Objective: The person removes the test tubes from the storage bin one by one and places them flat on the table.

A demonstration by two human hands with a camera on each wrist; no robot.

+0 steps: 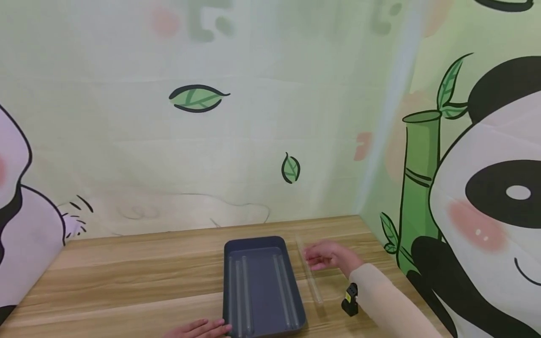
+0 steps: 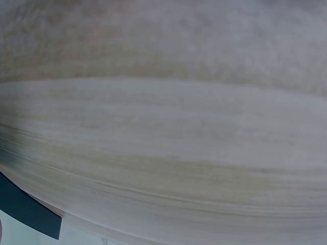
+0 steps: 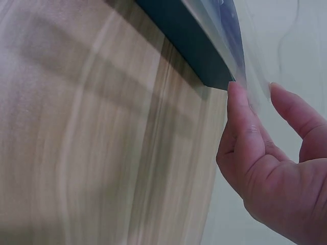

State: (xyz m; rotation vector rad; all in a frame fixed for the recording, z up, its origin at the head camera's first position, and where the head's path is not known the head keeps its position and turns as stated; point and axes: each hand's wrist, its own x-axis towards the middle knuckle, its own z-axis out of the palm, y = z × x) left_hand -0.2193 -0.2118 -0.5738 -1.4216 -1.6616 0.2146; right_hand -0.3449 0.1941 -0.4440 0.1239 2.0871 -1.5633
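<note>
A dark blue rectangular tray (image 1: 263, 291) lies on the wood-grain table, and several clear tubes (image 1: 246, 295) lie lengthwise along its two sides. My right hand (image 1: 326, 256) is just right of the tray, pinching a long clear plastic tube (image 1: 312, 281) between thumb and fingers. In the right wrist view, that hand (image 3: 276, 148) has the see-through tube between its fingertips, close to the tray's wall (image 3: 199, 46). At the tray's near left edge rests my left hand (image 1: 200, 328), fingers extended with the tips at the rim; only part of it shows.
The table (image 1: 139, 277) ends at a pale green printed backdrop (image 1: 253, 141) behind and on the right, with panda and bamboo drawings. A small black device (image 1: 350, 299) is worn on my right wrist. The left wrist view is mostly table surface (image 2: 163, 127).
</note>
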